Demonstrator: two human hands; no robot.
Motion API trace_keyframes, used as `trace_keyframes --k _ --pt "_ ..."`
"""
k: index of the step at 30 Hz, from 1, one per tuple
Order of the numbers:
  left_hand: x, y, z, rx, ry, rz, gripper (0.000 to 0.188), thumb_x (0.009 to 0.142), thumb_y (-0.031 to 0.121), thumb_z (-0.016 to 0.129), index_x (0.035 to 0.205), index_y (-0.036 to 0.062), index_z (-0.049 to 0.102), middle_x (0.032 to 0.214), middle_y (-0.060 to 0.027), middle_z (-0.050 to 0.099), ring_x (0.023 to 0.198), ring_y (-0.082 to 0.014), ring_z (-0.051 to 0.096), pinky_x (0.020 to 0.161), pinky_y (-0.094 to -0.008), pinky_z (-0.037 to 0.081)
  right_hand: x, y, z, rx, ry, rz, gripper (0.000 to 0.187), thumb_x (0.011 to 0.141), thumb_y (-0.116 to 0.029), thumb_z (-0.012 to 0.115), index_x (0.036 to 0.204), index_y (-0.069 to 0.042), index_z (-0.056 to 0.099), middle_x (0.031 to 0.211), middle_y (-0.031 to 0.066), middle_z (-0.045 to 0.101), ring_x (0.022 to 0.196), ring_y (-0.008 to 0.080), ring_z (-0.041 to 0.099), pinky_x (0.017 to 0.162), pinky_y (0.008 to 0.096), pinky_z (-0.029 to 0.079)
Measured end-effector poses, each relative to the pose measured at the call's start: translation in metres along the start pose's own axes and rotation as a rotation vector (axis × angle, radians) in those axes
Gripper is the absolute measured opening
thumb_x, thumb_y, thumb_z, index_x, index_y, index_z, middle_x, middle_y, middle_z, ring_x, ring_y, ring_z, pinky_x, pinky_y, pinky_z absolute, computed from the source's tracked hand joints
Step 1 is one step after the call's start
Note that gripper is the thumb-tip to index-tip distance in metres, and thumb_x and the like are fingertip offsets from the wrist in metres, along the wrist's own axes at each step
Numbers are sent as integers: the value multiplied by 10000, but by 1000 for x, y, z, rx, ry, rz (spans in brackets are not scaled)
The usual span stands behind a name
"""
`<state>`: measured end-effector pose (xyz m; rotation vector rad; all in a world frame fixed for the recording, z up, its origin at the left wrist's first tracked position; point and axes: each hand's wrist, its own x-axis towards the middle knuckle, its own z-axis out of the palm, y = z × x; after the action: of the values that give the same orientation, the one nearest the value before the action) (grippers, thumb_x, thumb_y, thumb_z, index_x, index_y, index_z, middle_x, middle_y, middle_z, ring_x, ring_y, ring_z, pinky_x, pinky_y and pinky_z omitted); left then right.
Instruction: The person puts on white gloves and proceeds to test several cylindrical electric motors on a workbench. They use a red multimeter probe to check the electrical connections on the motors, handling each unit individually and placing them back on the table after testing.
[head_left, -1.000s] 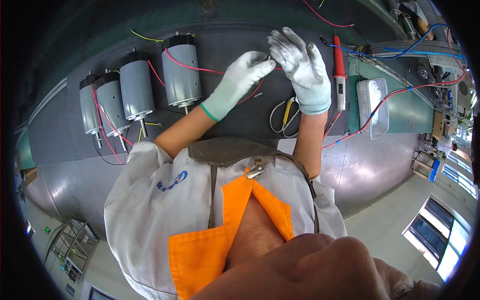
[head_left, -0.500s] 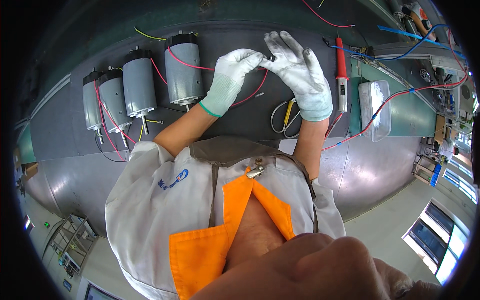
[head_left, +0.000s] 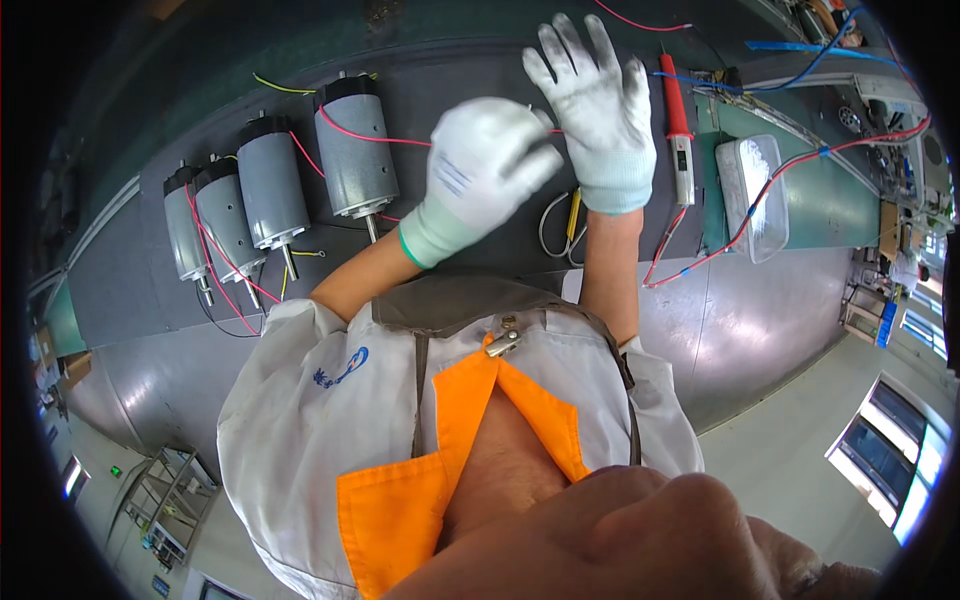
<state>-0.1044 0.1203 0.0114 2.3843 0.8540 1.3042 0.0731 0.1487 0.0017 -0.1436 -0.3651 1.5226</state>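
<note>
Toward the worktop's left edge (head_left: 112, 285), four motors (head_left: 272, 185); right hand (head_left: 598, 115) spread wide, can't tell if my left hand (head_left: 485, 165) grips anything.

Left hand (head_left: 487, 160) curls beside splayed right hand (head_left: 598, 115).

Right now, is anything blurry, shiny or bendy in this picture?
In the head view, the left hand looks smeared while the right hand is clearer; in that same head view, pale glare shines off the grey surface, and straight lines curve toward the dark round border.
</note>
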Motion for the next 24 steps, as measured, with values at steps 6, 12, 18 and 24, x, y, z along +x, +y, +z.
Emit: trace_keyframes --k 6,12,18,24 --pt "1 28 22 115 -358 129 379 795 446 758 898 102 640 889 -51 602 908 -274 625 807 -431 503 0 6 -6 -386 67 -233 583 1055 -342 507 1501 20 410 1512 214 468 1434 315 411 1244 518 241" --pt "16 0 20 144 -516 436 247 893 355 686 849 118 629 848 -60 603 821 -247 630 714 -409 506 -10 9 -25 -568 136 -208 497 1136 -273 335 1499 60 403 1468 231 513 1367 294 512 1182 384 371" --pt "25 2 17 235 -962 20 248 925 300 599 877 79 699 853 -151 701 778 -313 713 708 -459 574 2 18 -6 -862 84 -454 504 1137 -279 326 1510 52 391 1470 206 515 1397 282 485 1186 393 384" --pt "16 32 10 77 -899 161 242 914 268 601 768 79 643 697 -137 657 635 -317 678 588 -473 519 -4 18 11 -653 -28 -285 479 1120 -222 390 1493 78 400 1473 229 501 1412 302 467 1172 474 406"
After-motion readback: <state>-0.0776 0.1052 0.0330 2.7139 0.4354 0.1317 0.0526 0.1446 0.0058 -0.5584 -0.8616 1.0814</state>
